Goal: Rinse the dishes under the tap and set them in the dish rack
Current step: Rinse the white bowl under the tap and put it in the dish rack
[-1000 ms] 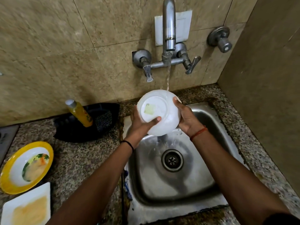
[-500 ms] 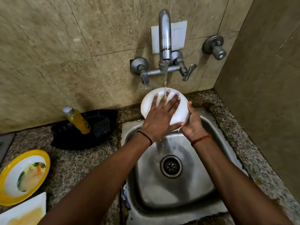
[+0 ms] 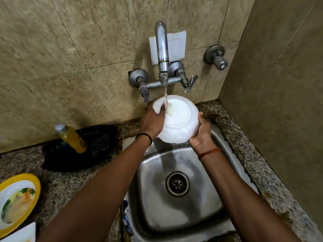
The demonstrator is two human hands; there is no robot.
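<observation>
A white bowl (image 3: 178, 123) is held bottom-up above the steel sink (image 3: 206, 203), under the running tap (image 3: 162, 55). Water falls onto its base, where a pale sticker shows. My left hand (image 3: 153, 120) holds the bowl's left side, fingers curled over the rim at the far left. My right hand (image 3: 201, 135) cups the bowl's right side from below, with the thumb up against its wall. No dish rack is in view.
A yellow-rimmed plate (image 3: 33, 193) with food residue and a white square plate (image 3: 22, 233) lie on the granite counter at the left. A yellow soap bottle (image 3: 73, 138) and a scrub pad (image 3: 99, 144) sit in a black tray. A tiled wall stands close on the right.
My left hand has slid off the bowl's base to its left side. The bowl's base now faces me again, with the water striking it.
</observation>
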